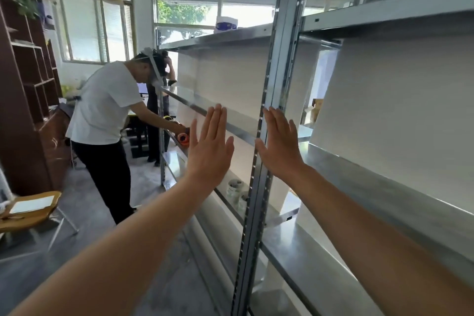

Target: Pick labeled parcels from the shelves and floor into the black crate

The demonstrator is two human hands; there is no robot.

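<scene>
The place looked like a storeroom or stock room. Galvanised steel shelving point(359, 187) on slotted uprights point(284, 46) ran along the right from near to far. A dark wooden shelf unit point(28, 79) stood on the left. Large windows point(82, 31) lit the far wall above a grey floor point(87, 187).

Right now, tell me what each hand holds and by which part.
Nothing is held. The left hand and right hand are both raised open, fingers straight, before the shelf upright.
</scene>
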